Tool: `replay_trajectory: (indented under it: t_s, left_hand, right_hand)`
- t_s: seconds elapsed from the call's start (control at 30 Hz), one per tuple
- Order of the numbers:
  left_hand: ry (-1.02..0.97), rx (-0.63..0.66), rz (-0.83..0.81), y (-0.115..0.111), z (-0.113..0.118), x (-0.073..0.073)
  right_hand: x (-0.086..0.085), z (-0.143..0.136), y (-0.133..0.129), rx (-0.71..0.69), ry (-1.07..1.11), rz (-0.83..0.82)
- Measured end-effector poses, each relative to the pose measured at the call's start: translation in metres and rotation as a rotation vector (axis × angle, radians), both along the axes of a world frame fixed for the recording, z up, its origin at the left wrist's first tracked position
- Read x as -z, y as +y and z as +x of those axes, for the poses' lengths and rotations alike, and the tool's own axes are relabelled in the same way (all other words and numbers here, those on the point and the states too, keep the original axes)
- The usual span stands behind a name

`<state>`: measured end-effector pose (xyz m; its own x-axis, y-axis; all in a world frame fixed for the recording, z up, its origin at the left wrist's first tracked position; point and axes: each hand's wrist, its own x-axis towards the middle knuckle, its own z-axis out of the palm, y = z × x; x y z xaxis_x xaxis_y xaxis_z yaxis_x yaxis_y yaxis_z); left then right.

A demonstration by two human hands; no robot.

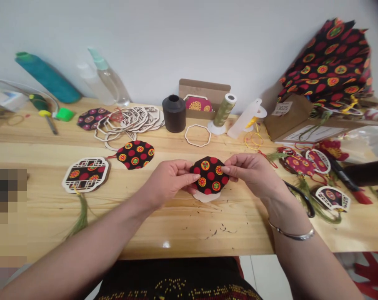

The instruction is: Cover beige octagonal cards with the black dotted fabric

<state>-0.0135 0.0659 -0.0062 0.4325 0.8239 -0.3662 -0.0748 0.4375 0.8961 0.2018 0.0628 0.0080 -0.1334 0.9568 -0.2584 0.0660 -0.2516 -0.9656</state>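
A black fabric piece (pixel 211 175) with red dots and orange flowers is held up between both hands over the wooden table. My left hand (pixel 176 179) pinches its left edge, thumb on top. On the opposite edge, my right hand (pixel 243 168) grips it between thumb and fingers. A pale scalloped piece (pixel 207 196) shows beneath the fabric's lower edge. Left of my hands lies a similar patterned fabric piece (pixel 135 155) with a red cord. Farther left sits a framed ornament (pixel 87 174) with a green tassel.
Wooden frames (pixel 138 118) are piled behind, beside a black thread cone (pixel 174 113). A thin frame (pixel 198 136) and a green spool (pixel 225 110) stand near the wall. Right are a cardboard box (pixel 289 121), scissors (pixel 301 198) and tasselled ornaments (pixel 331 198).
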Motion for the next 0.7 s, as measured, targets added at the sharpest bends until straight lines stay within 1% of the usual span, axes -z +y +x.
replay_trajectory:
  t_s: [0.17,0.4,0.53,0.7]
  left_hand:
    - [0.196,0.03,0.042,-0.001,-0.001,-0.007]
    - [0.414,0.198,-0.044,-0.006,0.002,-0.011]
    - [0.466,0.246,-0.064,-0.009,0.004,-0.011]
    - [0.534,0.257,-0.011,-0.009,0.003,-0.012]
  right_hand:
    - [-0.002,0.004,0.002,-0.009,-0.086,-0.075]
    - [-0.004,0.009,0.0,-0.197,-0.288,-0.216]
    - [-0.004,0.006,-0.001,-0.271,-0.353,-0.261]
    - [0.001,0.004,0.001,-0.269,-0.351,-0.261]
